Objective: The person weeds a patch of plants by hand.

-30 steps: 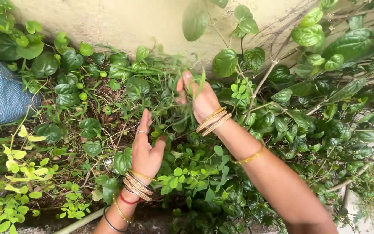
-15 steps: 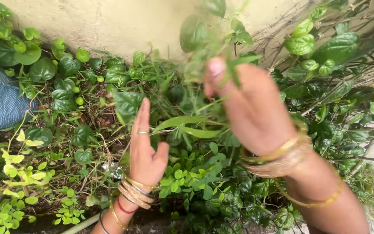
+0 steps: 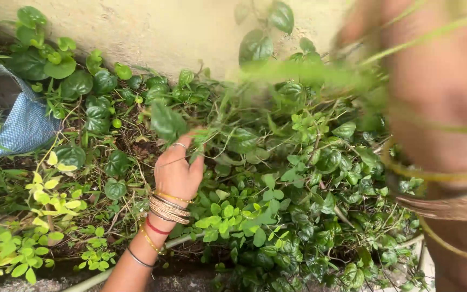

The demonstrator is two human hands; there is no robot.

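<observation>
My left hand [image 3: 177,172] reaches into a bed of dark heart-shaped creeper leaves [image 3: 293,162] and thin grass. Its fingertips are buried among the leaves, so its grip is hidden. It wears a ring and several gold bangles. My right hand [image 3: 439,81] is raised close to the camera at the upper right, large and blurred. It is closed around long green grass stems [image 3: 309,73] that stretch from it down toward the plants. Gold bangles circle that wrist too.
A pale plastered wall [image 3: 163,32] backs the plants. A blue checked cloth bag [image 3: 20,121] lies at the left. Light yellow-green shrubs [image 3: 39,216] grow at the lower left. A thin pipe [image 3: 90,278] runs along the bottom edge.
My right hand has lifted up and to the right toward the camera, pulling the grass stems with it. My left hand has pushed forward, its fingers now in the leaves.
</observation>
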